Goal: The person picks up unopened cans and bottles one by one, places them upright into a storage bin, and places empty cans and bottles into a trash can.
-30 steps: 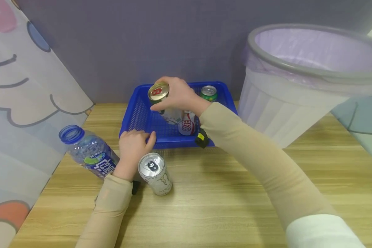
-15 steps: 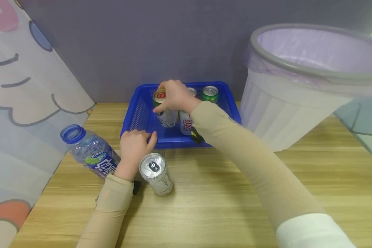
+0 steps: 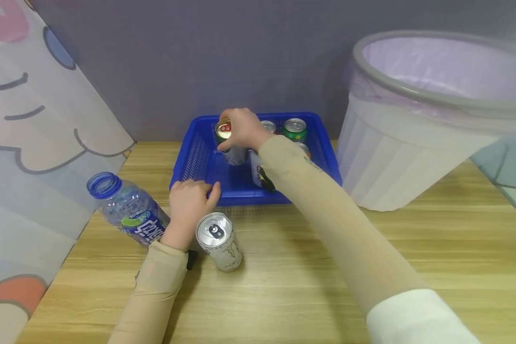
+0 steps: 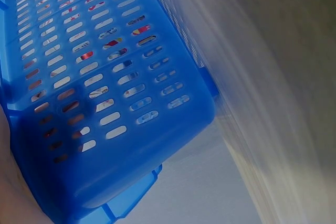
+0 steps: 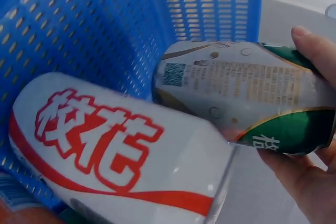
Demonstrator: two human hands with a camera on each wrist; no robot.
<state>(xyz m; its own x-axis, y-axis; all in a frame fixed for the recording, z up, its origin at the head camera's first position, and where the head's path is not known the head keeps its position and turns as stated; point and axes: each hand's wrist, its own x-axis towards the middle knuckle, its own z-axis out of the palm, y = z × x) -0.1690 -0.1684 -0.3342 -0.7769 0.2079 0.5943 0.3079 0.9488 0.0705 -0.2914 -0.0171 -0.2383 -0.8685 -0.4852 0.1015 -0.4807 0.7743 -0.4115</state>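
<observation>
My right hand (image 3: 246,128) grips a green and white can (image 5: 236,93) with a gold top, held near its upper end inside the blue basket (image 3: 249,197). The can stands toward the basket's left side; whether its base touches the floor of the basket I cannot tell. Beside it is a white can (image 5: 105,135) with a red stripe and red-outlined characters, partly hidden by my right wrist in the head view. My left hand (image 3: 190,206) holds the basket's front-left rim, its thumb lying along the edge.
A green can (image 3: 295,128) and others sit at the basket's right. Close to my left wrist stand a white Monster can (image 3: 220,243) and an uncapped clear bottle (image 3: 131,210). A lined white bin (image 3: 378,153) rises at the right, behind it a grey wall (image 3: 241,57).
My right hand has lowered the green and white can into the basket and shifted it slightly back, bringing it more upright. The left hand has stayed at the rim.
</observation>
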